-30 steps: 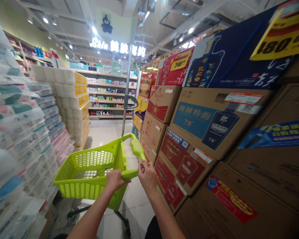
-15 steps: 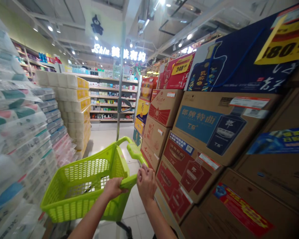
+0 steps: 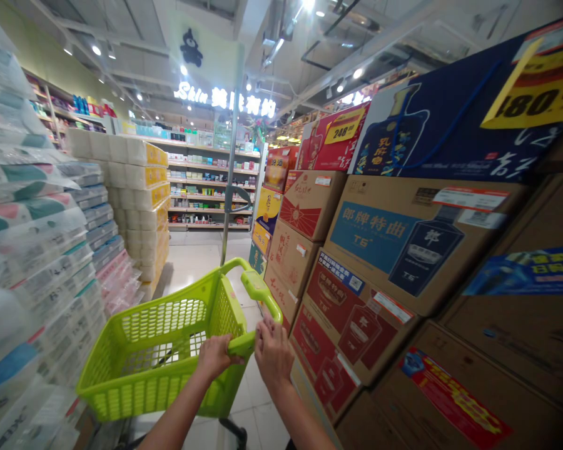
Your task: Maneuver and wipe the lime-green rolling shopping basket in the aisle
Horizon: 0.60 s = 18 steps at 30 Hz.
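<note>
A lime-green plastic shopping cart (image 3: pixel 233 306) stands turned sideways in front of me, its basket pointing left. My left hand (image 3: pixel 214 355) is closed over the near end of its rim, thumb along the edge. At the near corner of the cart's handle (image 3: pixel 273 306), my right hand (image 3: pixel 273 350) has its fingers curled round the bar. Part of that grip is hidden behind the back of the hand. A grey pole (image 3: pixel 229 162) rises from behind the cart's far side.
Stacked liquor cartons (image 3: pixel 375 231) line my right side close to the cart. Plastic-wrapped packs (image 3: pixel 37 219) and a pile of tissue packs (image 3: pixel 131 175) stand on the left. Pale floor tiles (image 3: pixel 201 245) lead toward stocked shelves (image 3: pixel 211 178) at the back.
My right hand has shifted slightly left and down along the handle, so more of the bar's corner shows. The left hand keeps its hold on the rim. The cart has hardly moved in view.
</note>
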Motion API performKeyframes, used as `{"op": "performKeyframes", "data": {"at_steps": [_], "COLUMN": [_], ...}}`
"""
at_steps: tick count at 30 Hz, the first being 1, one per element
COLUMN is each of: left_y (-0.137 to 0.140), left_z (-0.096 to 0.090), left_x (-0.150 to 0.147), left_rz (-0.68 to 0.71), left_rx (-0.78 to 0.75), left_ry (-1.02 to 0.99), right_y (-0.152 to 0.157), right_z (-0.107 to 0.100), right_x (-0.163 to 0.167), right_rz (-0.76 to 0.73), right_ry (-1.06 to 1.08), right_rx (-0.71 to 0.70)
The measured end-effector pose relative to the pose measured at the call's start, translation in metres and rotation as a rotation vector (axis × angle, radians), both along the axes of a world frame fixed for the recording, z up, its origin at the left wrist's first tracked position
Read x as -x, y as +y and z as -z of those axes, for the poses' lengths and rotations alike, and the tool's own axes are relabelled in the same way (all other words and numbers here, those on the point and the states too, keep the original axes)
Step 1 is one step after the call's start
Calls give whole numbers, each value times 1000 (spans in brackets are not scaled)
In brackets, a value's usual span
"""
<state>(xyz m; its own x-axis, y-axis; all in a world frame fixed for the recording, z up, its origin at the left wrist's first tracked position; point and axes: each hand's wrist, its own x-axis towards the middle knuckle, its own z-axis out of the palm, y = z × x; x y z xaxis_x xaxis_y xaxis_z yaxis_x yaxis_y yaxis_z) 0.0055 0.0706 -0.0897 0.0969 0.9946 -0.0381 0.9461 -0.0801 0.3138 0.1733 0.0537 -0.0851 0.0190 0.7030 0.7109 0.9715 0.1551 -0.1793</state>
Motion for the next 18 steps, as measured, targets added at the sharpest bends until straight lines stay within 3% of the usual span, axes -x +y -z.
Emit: {"op": "performKeyframes", "data": {"at_steps": [4, 12, 15, 18], "left_y": [-4, -2, 2, 5], "left_z": [1, -1, 1, 2], "left_x": [-3, -13, -16, -16], "left_rz": [-13, -19, -8, 2], "left_rx": [-21, -19, -29, -44], "left_ry": [8, 1, -4, 11], "right_y": [-7, 16, 14, 7], "right_z": [10, -25, -15, 5], "right_x": [5, -32, -24, -10], "right_rz": [-193, 20, 71, 13], "right_ry": [-86, 42, 62, 0], "right_rx": [-73, 15, -2, -14]}}
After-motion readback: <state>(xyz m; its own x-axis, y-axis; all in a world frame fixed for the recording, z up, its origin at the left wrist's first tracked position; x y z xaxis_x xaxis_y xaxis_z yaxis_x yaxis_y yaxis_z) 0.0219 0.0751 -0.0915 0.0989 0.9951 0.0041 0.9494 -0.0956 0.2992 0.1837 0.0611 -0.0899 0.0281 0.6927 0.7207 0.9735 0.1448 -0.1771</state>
